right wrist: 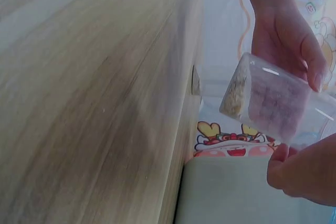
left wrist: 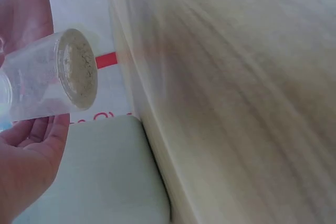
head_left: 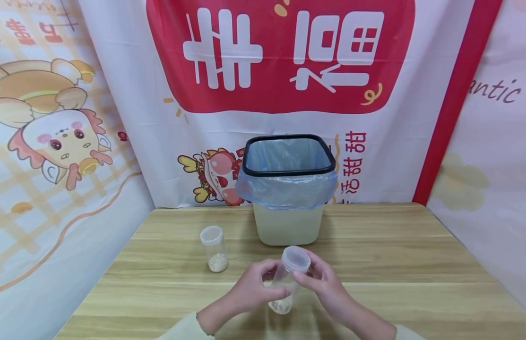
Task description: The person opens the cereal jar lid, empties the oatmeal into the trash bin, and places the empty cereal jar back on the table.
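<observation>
A clear plastic jar (head_left: pixel 280 283) with a frosted top (head_left: pixel 297 259) is held between both hands, tilted and raised off the table. Pale grains gather at its bottom (left wrist: pixel 80 69). My left hand (head_left: pixel 256 285) grips the body from the left, thumb across the front. From the right, my right hand (head_left: pixel 324 281) holds the upper end near the frosted top, with the thumb in front and the fingers behind. A similar jar (head_left: pixel 213 250), also with pale grains at its base, stands upright on the table to the left.
Behind the hands, a pale bin (head_left: pixel 288 226) with a black rim and a bluish plastic liner (head_left: pixel 284 191) stands against the backdrop. Wood-grain tabletop (head_left: pixel 394 264) spreads on both sides. Printed cloths (head_left: pixel 118 94) hang at the back, left and right.
</observation>
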Demonstrator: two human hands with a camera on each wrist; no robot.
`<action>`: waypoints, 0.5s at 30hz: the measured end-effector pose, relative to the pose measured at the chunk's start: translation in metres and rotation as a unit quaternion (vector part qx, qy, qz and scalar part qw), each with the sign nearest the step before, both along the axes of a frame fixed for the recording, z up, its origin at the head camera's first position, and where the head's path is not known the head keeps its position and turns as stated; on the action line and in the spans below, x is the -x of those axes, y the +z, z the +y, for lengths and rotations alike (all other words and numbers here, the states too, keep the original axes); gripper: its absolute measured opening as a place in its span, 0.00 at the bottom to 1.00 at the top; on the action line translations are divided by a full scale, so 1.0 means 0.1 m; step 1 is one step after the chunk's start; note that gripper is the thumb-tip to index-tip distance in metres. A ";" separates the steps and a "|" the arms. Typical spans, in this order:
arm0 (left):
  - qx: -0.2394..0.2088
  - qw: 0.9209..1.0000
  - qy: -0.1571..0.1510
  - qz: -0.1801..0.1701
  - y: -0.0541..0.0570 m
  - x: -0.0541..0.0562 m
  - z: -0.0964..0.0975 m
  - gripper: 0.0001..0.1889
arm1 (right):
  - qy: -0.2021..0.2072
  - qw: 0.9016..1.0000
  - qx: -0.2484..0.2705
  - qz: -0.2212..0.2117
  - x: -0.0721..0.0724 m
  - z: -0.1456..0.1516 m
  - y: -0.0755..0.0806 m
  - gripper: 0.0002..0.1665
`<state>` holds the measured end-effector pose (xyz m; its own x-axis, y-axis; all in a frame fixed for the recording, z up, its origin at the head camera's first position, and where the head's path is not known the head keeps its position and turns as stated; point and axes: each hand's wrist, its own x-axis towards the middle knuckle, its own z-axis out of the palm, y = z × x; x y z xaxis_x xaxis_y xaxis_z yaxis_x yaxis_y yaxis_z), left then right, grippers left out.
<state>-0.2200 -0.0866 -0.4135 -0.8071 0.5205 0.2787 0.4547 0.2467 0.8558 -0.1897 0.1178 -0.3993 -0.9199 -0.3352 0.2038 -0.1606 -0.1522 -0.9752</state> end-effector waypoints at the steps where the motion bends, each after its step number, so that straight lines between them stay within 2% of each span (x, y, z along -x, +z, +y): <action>1: -0.003 1.000 -0.006 -0.004 -0.01 0.01 0.00 0.25 | 0.014 1.000 0.000 0.005 0.01 0.02 -0.01 0.35; 4: -0.008 1.000 -0.017 -0.007 -0.04 0.02 0.00 0.24 | 0.036 0.999 -0.002 0.013 0.03 0.04 -0.02 0.36; 7: -0.002 1.000 -0.003 0.002 -0.05 0.01 0.00 0.25 | 0.025 1.000 0.003 0.002 0.02 0.03 -0.03 0.39; 11: 0.021 0.998 0.047 0.030 -0.06 -0.02 0.02 0.28 | -0.054 0.998 0.022 -0.021 -0.01 -0.06 -0.02 0.42; 15: 0.040 0.992 0.100 0.066 -0.06 -0.04 0.05 0.30 | -0.140 0.989 0.041 -0.039 -0.05 -0.19 0.02 0.40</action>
<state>-0.2162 -0.0819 -0.4194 -0.8550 0.3793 0.3537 0.4975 0.4075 0.7658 -0.1851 0.0986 -0.3978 -0.9880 -0.0513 0.1456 -0.1333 -0.1923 -0.9722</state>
